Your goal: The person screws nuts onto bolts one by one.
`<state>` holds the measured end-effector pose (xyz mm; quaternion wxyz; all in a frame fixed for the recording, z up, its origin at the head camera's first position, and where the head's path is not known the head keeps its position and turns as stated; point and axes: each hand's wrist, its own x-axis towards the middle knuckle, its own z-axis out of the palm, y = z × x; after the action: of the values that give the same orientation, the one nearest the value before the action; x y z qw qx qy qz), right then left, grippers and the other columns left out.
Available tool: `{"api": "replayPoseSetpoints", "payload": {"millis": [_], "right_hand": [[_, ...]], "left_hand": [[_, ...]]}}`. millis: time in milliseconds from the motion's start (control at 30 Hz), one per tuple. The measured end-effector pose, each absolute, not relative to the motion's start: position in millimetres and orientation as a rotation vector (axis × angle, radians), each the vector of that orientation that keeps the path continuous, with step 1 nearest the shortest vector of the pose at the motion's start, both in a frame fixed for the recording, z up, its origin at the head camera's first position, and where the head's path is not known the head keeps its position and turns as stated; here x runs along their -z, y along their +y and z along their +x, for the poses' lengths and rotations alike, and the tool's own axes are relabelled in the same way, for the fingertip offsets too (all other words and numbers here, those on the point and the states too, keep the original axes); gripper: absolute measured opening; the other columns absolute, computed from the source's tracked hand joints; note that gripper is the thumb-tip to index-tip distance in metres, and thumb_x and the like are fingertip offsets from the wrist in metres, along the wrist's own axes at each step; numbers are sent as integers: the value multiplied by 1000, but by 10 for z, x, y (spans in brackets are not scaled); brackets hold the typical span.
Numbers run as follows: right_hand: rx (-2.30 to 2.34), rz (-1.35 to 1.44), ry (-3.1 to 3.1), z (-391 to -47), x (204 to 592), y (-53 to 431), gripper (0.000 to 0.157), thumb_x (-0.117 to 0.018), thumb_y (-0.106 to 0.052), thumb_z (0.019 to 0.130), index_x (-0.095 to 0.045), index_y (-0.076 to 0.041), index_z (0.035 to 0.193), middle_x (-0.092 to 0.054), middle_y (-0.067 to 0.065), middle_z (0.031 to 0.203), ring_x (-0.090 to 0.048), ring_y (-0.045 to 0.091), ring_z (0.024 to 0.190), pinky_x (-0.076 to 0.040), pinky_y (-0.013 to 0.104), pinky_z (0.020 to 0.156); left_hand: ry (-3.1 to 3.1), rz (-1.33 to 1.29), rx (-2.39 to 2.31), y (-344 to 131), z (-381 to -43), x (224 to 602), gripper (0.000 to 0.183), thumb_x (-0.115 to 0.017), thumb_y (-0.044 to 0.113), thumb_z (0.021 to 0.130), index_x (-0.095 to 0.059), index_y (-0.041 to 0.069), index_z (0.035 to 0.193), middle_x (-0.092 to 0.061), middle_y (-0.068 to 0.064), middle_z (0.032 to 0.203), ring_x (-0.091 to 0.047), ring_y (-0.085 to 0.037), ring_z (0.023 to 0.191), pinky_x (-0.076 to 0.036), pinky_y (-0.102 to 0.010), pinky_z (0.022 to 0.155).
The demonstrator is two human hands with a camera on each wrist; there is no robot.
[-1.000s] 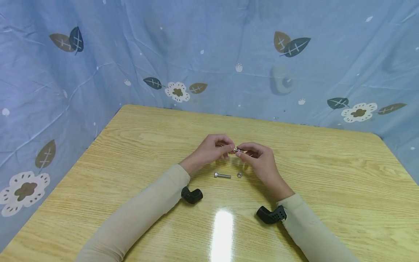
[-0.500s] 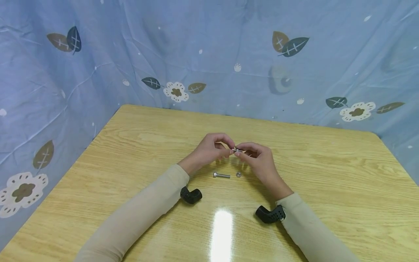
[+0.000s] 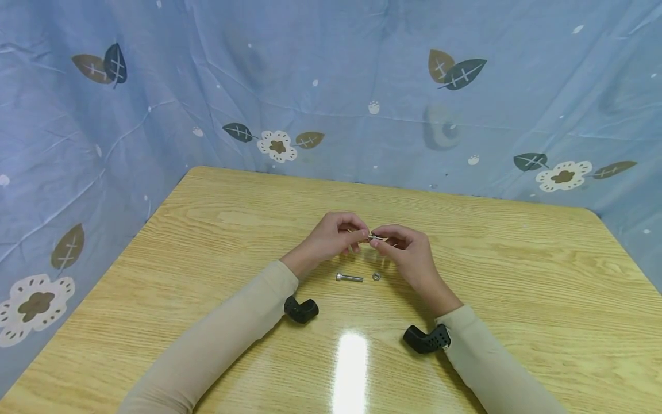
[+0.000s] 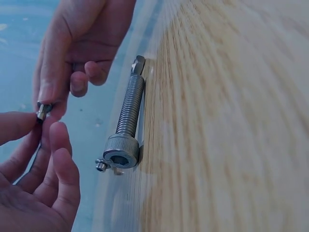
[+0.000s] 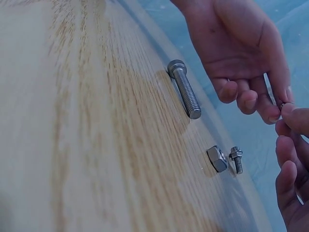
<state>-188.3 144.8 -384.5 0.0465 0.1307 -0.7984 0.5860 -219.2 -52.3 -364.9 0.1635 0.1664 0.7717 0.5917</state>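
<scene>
My left hand [image 3: 331, 237] and right hand [image 3: 408, 250] meet above the table, fingertips close together. Thumb and finger of the left hand pinch one end of a small metal bolt [image 4: 43, 112]. The right thumb and forefinger grip a small nut [image 3: 374, 237] that appears to sit around its shaft; fingertips partly cover both pieces. Below the hands lies a larger socket-head bolt [image 3: 350, 278], head to the left. A hex nut [image 3: 376, 276] rests just right of its threaded end. Another small bolt with a nut on it [image 5: 236, 159] shows beyond the hex nut in the right wrist view.
A wood-grain table [image 3: 233, 201] carries everything. Blue patterned cloth [image 3: 351, 69] hangs behind its far edge and along the left. Black angled mounts [image 3: 301, 310] sit on both wrists, over beige sleeves [image 3: 222, 328]. A bright reflection lies on the near tabletop.
Both hands stay in nearly the same place. The left fingertips shift slightly around the small bolt's end, while the right hand keeps its pinch. The larger bolt and hex nut have not moved.
</scene>
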Motion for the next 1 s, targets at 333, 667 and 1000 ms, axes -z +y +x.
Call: {"api": "replayPoseSetpoints", "payload": {"millis": [333, 667, 1000], "right_hand": [[-1781, 409, -2453, -1883, 3857, 1455, 23, -72, -24, 88, -72, -10, 107, -69, -9, 93, -65, 19, 75, -55, 30, 68], [-1788, 404, -2445, -1888, 3862, 1455, 23, -72, -21, 88, -72, -10, 108, -69, -5, 97, -65, 16, 75, -55, 31, 68], [-1752, 415, -2459, -1800, 3712, 1399, 20, -69, -11, 90, -71, -2, 107, -70, 13, 99, -63, 39, 75, -55, 37, 65]], "left_hand": [[2228, 506, -1697, -527, -2181, 3663, 9, -67, 15, 92, -68, 14, 100, -66, -10, 97, -64, -36, 83, -52, -37, 67], [2207, 472, -1680, -518, -2180, 3656, 13, -60, 25, 97, -66, 16, 104, -65, -10, 104, -63, -35, 81, -48, -31, 57], [2204, 458, -1704, -497, -2181, 3678, 10, -60, 20, 97, -67, 14, 102, -65, -10, 100, -63, -34, 77, -47, -29, 57]]}}
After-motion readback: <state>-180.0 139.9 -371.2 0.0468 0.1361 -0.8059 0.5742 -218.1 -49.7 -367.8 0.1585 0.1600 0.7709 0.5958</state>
